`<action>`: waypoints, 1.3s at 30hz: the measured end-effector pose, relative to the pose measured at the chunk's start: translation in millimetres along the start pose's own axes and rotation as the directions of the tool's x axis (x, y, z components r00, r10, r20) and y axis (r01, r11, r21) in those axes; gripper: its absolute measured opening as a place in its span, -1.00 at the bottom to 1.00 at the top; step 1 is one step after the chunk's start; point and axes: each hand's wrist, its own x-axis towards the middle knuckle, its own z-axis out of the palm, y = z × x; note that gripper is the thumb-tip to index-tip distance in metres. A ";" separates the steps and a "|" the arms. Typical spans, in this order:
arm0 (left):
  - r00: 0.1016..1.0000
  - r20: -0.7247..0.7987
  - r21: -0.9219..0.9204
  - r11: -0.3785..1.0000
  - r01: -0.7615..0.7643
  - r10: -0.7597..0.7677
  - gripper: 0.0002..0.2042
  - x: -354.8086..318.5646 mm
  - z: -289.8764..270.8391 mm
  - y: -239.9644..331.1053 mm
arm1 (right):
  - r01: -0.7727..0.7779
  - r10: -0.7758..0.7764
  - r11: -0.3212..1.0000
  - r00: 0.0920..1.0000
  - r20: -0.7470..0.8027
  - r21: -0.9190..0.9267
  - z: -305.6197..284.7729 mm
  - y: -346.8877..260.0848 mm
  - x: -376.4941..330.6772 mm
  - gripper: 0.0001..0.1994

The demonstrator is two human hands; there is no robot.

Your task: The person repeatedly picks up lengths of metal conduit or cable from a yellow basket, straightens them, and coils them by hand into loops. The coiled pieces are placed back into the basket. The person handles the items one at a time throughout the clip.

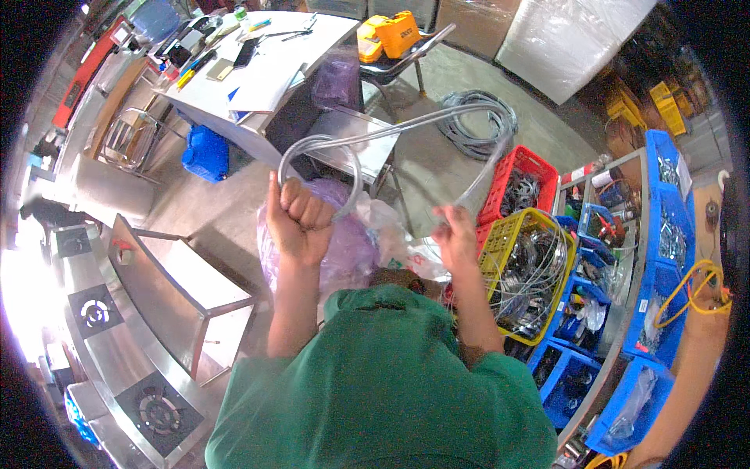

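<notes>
A grey hose (375,134) hangs in front of me, one round loop of it by my left hand (301,223). That hand is closed in a fist around the hose, thumb pointing up. The hose runs off to the right, bends back and comes down toward my right hand (457,234). Those fingers are bent and pressed together on the hose, partly blurred by motion. Beyond, a larger coil of grey hose (488,141) lies on the floor. Below the hands, purple and clear plastic bags (344,242) sit near my body.
On the right stand a red crate (552,164), a yellow basket of wires (569,270) and blue parts bins (664,313). A white desk (312,51) with tools is at the far left. A steel stove counter (117,344) runs along the left. A yellow case (398,35) rests on a chair.
</notes>
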 end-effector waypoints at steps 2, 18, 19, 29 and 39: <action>0.996 -0.076 0.050 0.998 0.038 -0.034 -0.50 -1.7 2.2 -18.3 | -0.091 0.089 0.974 0.996 0.020 0.209 44.4 4.0 8.8 -0.76; 0.971 -0.145 0.088 0.975 0.203 -0.189 -0.49 -3.5 -20.8 -37.1 | -0.482 0.257 0.712 0.855 0.449 0.511 107.4 23.2 -8.5 -0.79; 0.959 -0.213 0.108 0.971 0.211 -0.185 -0.49 -2.0 -22.9 -39.7 | -0.514 0.258 0.705 0.827 0.499 0.488 111.1 23.5 -12.1 -0.78; 0.884 -0.466 0.295 0.938 0.180 -0.023 -0.49 6.3 -33.3 -59.0 | -0.494 0.308 0.838 0.780 0.545 0.233 112.5 16.7 -16.4 -0.82; 0.927 -0.374 0.383 0.909 0.165 -0.010 -0.50 7.2 -49.7 -43.7 | -0.435 0.651 0.721 0.693 0.310 -0.540 94.6 -42.2 -25.4 -0.58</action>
